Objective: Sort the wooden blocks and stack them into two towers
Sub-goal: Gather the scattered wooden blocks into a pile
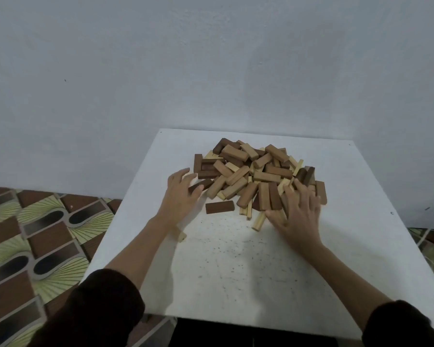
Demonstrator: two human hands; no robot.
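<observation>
A loose pile of wooden blocks (251, 171) in dark brown, mid brown and pale tones lies on the far half of the white table (236, 271). My left hand (179, 196) is at the pile's left edge, fingers spread, its fingertips touching a dark brown block (201, 184). My right hand (297, 216) lies flat with fingers spread over the blocks at the pile's near right side. One dark brown block (219, 207) lies alone in front of the pile. A pale block (182, 237) shows beside my left wrist.
A plain wall stands right behind the table. Patterned brown and green floor (30, 241) shows to the left and at the far right. The table's near half is speckled and bare of blocks.
</observation>
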